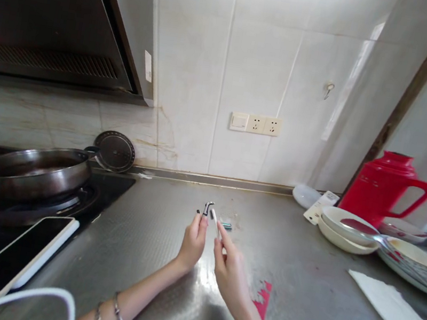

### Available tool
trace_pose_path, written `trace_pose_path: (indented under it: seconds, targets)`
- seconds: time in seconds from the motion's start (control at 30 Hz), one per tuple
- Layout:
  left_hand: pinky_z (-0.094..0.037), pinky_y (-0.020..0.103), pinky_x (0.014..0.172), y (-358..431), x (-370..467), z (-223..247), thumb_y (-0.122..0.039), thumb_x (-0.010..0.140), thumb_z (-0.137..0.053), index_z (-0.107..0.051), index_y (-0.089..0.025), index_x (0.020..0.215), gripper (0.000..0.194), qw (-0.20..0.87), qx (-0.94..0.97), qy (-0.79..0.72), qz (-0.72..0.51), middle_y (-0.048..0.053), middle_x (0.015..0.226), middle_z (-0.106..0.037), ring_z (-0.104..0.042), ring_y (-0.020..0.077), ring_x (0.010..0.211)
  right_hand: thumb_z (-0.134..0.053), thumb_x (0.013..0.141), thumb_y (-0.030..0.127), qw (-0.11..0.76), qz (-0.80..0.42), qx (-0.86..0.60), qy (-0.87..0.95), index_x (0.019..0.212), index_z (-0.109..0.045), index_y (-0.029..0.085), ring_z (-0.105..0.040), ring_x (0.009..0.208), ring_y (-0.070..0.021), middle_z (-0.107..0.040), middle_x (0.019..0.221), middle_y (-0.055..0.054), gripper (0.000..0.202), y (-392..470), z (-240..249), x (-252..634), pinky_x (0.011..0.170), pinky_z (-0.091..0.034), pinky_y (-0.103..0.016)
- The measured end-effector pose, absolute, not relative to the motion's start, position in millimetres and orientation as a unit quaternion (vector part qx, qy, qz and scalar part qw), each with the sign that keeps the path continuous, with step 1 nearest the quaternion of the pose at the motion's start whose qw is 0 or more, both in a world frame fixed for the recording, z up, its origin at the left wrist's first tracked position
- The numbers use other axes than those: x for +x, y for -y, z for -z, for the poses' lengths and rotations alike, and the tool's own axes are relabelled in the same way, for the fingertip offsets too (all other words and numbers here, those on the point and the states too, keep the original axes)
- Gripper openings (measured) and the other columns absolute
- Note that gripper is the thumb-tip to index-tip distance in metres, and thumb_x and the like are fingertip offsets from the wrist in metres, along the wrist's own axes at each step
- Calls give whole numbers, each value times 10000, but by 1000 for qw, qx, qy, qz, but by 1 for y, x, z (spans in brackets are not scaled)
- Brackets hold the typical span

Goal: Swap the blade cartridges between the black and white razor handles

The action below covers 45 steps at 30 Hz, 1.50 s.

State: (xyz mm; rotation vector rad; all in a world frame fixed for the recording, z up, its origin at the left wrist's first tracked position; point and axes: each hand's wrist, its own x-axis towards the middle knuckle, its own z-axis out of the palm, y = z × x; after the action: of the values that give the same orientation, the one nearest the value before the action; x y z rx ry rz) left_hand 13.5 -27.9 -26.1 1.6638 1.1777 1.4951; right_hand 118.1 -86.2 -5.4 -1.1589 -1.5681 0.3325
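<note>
My left hand is closed around a small black object with a bent silver end, held upright over the steel counter. Its exact kind is too small to make out. Between the fingers of my right hand is a slim white toothbrush with dark bristles, its head close beside the silver end. Whether the two touch I cannot tell. Just behind my right fingertips lies a small green object on the counter.
At left, a phone lies by the stove with a pan on it. Bowls, a red thermos jug and a white paper sheet are at right. A red scrap lies near my right forearm.
</note>
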Motion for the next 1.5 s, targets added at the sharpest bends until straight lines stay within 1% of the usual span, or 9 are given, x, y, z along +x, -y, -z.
trace_pose_path:
  seconds: [0.17,0.3,0.53,0.63,0.8,0.93,1.1,1.37,1.5]
  targets:
    - [-317,227,549,27,13,26,-428,900,-293,-417,-195,728,316,293,636,-442,-561,-44,589,-434,-427,106,532,-355,900,308,574,-141,-498,634,1308,-463,118,-472,479,-97,-641,749,-63,463,80,-1,121,464,-389,-198]
    - [-314,230,551,30,15,28,-424,902,-303,-417,-195,731,308,292,640,-438,-560,-38,601,-449,-438,109,547,-351,901,282,553,-125,-485,666,1313,-458,111,-495,506,-105,-663,843,-97,459,76,-2,122,492,-412,-209]
    - [-305,234,548,30,14,29,-419,904,-294,-415,-196,721,314,293,633,-444,-562,-38,592,-439,-426,111,540,-363,891,255,548,-82,-469,688,1300,-475,98,-557,571,-137,-659,745,-78,453,76,-9,124,560,-457,-236]
    - [-301,233,546,30,14,28,-422,903,-303,-415,-197,723,309,297,632,-445,-561,-38,593,-443,-427,112,541,-362,889,242,543,-87,-471,689,1300,-473,91,-575,605,-138,-662,767,-80,451,73,-10,122,595,-468,-236]
    - [-306,227,547,26,11,26,-435,900,-307,-421,-195,727,318,291,618,-446,-578,-36,610,-445,-430,112,559,-359,891,233,535,-95,-434,719,1299,-481,134,-609,739,-156,-673,895,-108,438,77,-1,117,677,-482,-254]
    - [-305,223,533,25,11,27,-459,897,-297,-428,-193,733,338,308,614,-444,-575,-39,596,-442,-424,106,537,-366,889,248,555,-93,-472,678,1298,-477,109,-577,646,-138,-657,791,-74,447,72,-8,121,617,-466,-239]
    - [-311,226,533,28,12,27,-461,891,-310,-427,-192,733,333,303,618,-450,-569,-41,578,-434,-432,109,536,-355,891,263,538,-107,-475,688,1297,-480,93,-496,548,-124,-628,703,-59,457,68,-7,121,544,-420,-221]
    - [-317,229,550,28,14,28,-454,894,-304,-432,-190,736,333,304,623,-442,-569,-38,593,-444,-435,110,552,-363,886,276,552,-123,-485,667,1305,-468,95,-459,523,-105,-602,691,-38,468,68,-11,123,507,-390,-204]
    - [-315,231,555,27,14,33,-433,895,-315,-425,-188,730,315,298,624,-447,-567,-33,608,-450,-437,111,566,-378,878,305,559,-136,-469,670,1278,-512,125,-455,501,-117,-594,629,-29,459,71,-5,119,479,-386,-204]
